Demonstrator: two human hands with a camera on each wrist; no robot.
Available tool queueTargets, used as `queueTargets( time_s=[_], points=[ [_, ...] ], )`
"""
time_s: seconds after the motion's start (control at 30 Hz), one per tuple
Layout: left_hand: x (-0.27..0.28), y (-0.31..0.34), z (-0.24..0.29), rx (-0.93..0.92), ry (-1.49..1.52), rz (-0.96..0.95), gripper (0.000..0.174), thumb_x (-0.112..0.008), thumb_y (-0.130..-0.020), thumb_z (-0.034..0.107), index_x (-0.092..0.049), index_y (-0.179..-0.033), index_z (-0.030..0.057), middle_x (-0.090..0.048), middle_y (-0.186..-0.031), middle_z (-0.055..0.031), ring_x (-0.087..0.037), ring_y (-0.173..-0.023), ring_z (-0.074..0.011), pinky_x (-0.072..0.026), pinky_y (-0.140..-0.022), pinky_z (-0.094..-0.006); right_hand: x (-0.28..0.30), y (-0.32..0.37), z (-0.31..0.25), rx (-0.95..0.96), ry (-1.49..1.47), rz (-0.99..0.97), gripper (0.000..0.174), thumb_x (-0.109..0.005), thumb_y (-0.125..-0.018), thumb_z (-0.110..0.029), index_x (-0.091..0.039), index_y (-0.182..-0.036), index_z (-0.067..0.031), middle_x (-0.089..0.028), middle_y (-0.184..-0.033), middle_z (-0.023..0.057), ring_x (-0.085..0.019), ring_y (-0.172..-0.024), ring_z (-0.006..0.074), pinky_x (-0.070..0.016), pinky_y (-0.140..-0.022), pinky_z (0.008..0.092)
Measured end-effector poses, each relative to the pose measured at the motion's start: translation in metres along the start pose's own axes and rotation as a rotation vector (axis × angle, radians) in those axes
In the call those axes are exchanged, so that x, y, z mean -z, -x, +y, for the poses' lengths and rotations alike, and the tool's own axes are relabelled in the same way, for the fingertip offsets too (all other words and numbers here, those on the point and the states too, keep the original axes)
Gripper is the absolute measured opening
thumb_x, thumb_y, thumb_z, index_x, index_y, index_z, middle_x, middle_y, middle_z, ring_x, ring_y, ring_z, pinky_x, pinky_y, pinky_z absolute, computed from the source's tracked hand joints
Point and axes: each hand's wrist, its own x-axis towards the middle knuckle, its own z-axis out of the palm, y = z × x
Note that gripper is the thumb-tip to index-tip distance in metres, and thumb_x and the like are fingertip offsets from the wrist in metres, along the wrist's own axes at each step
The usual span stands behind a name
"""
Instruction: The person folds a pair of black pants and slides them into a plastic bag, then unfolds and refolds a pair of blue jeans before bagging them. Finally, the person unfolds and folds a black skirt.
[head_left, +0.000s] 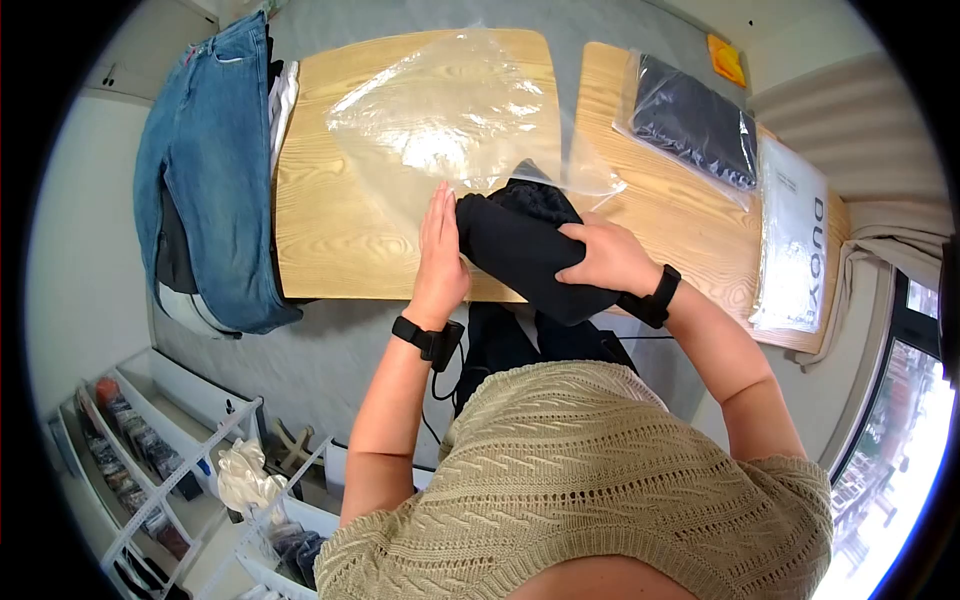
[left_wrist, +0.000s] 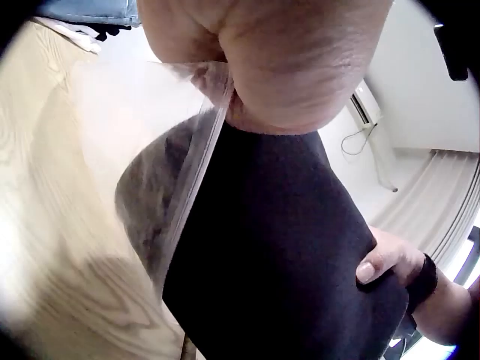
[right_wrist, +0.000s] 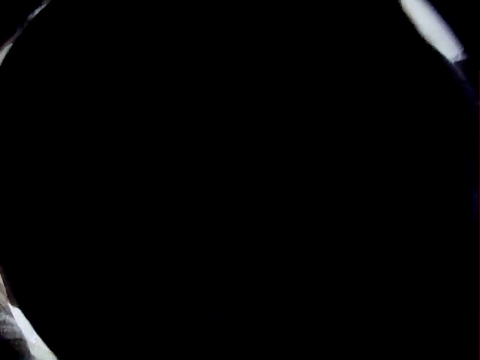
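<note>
A folded black garment point(head_left: 520, 250) is held up over the near edge of the wooden table, its far end inside the mouth of a clear plastic bag point(head_left: 440, 110). My right hand point(head_left: 612, 258) grips the garment's near right part, thumb on top. On the other side my left hand point(head_left: 440, 255) lies along the garment's left end with its fingers straight. From the left wrist, the bag's edge point(left_wrist: 196, 176) crosses the black cloth point(left_wrist: 270, 247) just below the left hand point(left_wrist: 285, 67). Almost all of the right wrist view is dark.
Blue jeans point(head_left: 215, 170) hang over the table's left end. On the right-hand table point(head_left: 660, 215) lie a bagged dark garment point(head_left: 695, 120) and a white printed plastic bag point(head_left: 790, 240). Racks with a pale cloth point(head_left: 248, 478) stand at lower left. A yellow packet point(head_left: 726, 60) lies beyond.
</note>
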Motion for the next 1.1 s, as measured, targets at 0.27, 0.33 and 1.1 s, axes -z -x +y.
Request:
queueTargets(
  time_s=[0.27, 0.33, 1.1],
  points=[
    [-0.002, -0.013, 0.032, -0.138, -0.179, -0.137, 0.077, -0.048, -0.069, -0.014, -0.028, -0.141, 0.0015, -0.027, -0.148, -0.0152, -0.023, -0.138, -0.0332, -0.0139, -0.109, -0.0579, -0.009, -0.030, -0.020, -0.012, 0.062, 0.125, 0.053, -0.074, -0.062, -0.041, -0.066, -0.106, -0.0124, -0.060, -0.096, 0.0185, -0.059, -0.092, 0.0354, -0.0483, -0.079, 0.0405],
    [0.000, -0.017, 0.038, -0.156, -0.139, -0.165, 0.075, -0.050, -0.071, -0.011, -0.028, -0.141, 0.0023, -0.029, -0.147, -0.0139, -0.025, -0.138, -0.0334, -0.0157, -0.108, -0.0577, -0.020, -0.046, -0.023, -0.064, 0.046, 0.127, 0.052, -0.073, -0.062, -0.040, -0.066, -0.106, -0.0135, -0.062, -0.096, 0.0182, -0.060, -0.092, 0.0350, -0.0491, -0.078, 0.0403],
    [0.004, 0.040, -0.005, -0.052, -0.291, -0.170, 0.058, -0.048, -0.075, -0.009, -0.046, -0.131, 0.0066, -0.036, -0.145, -0.0068, -0.028, -0.137, -0.0284, -0.0128, -0.106, -0.0627, -0.016, -0.160, 0.001, 0.220, 0.053, 0.372, 0.029, -0.062, -0.082, -0.034, -0.068, -0.103, -0.0158, -0.052, -0.119, 0.0197, -0.056, -0.103, 0.0346, -0.0464, -0.086, 0.0417]
  ],
)
